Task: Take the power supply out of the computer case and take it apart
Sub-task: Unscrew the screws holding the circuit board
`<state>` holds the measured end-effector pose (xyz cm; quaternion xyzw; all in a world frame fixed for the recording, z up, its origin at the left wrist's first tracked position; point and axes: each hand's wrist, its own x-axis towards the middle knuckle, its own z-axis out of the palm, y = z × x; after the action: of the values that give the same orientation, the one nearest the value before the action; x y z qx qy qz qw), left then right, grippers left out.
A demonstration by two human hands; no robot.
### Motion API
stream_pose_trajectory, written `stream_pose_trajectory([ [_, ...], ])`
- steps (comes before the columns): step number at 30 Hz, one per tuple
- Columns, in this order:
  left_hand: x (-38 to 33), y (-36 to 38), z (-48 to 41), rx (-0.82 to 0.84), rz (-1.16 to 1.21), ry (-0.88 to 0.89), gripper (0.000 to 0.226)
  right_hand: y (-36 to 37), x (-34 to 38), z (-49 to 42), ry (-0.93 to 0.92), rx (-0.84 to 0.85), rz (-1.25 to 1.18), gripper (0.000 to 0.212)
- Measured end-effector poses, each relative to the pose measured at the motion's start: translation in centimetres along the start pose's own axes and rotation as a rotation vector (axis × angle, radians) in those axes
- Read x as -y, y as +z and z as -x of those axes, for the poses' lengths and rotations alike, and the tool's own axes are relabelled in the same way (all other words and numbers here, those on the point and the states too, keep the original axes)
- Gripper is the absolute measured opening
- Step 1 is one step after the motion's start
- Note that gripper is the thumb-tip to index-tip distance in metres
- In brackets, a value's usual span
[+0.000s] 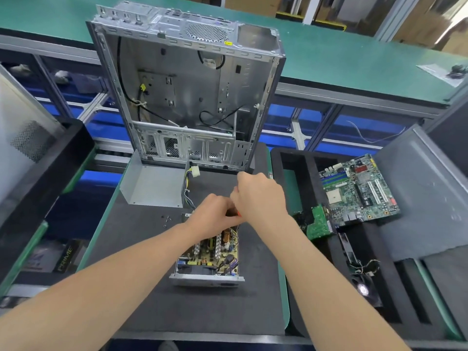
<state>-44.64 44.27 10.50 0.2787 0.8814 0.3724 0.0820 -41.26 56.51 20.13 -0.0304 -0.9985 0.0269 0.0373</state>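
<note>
One power supply (207, 257): it's out of the computer case (187, 92) and lies on the black mat (152, 287) right in front of you, with its circuit board and coils laid bare.
Case: it stands upright behind the power supply, gutted down to a few loose black cables, so you can count the removal step as done.
Cover: the grey metal lid (152, 186) sits on the mat just beyond and left of the open unit. That part of the teardown looks finished too.
Screws: a few loose ones (166, 219) lie on the mat beside the unit's far left corner.
Wire bundle: the leads and white connector (195, 171) run from the far end of the unit, apparently not yet detached.
Still left: by my reading, you have yet to free the circuit board from its metal tray, along with the fan and wiring.
Left hand (212, 216): your fingers are curled over the unit's far end, seemingly gripping an orange-handled tool (234, 213), probably a screwdriver.
Right hand (260, 196): it is knuckles up, just touching the left, fingers bent downward. I cannot tell what they hold.
Already stripped: a motherboard (359, 191) and a small green board (319, 221) rest in the black tray on your right.
Writing: "PRIME" shows on a dark box (64, 254) at lower left. The yellow sticker (228, 43) on the case is too small to read.
</note>
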Motion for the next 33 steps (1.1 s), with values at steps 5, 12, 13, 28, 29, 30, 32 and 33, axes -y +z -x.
stream_pose_trajectory([
  [5,-0.1,-0.1,0.0,0.027,-0.002,-0.02,0.037,-2.2,-2.9,-0.9,-0.328,0.323,-0.154,0.012],
  [12,0.1,0.1,0.1,0.005,-0.006,0.002,0.016,-4.3,-4.0,-2.3,-0.743,0.509,-0.065,0.014],
  [13,0.1,0.1,0.1,0.001,-0.02,0.002,0.022,-4.4,-3.9,-2.2,-0.738,0.498,-0.07,0.015],
  [28,0.1,0.1,0.2,0.014,-0.014,0.018,0.018,-0.9,-2.4,-0.3,-0.141,0.225,-0.224,0.018],
  [29,0.2,0.1,0.3,0.012,-0.002,0.027,0.017,-1.4,-2.9,-0.7,-0.196,0.306,-0.261,0.018],
  [30,0.2,0.0,0.3,0.017,0.005,0.031,0.015,-1.9,-3.5,-1.1,-0.264,0.371,-0.268,0.021],
  [32,0.3,-0.1,0.2,0.022,0.0,0.028,0.004,-2.7,-4.4,-2.3,-0.443,0.457,-0.194,0.023],
  [33,0.4,-0.1,0.2,0.02,0.0,0.021,0.008,-3.0,-4.6,-2.8,-0.538,0.48,-0.137,0.024],
])
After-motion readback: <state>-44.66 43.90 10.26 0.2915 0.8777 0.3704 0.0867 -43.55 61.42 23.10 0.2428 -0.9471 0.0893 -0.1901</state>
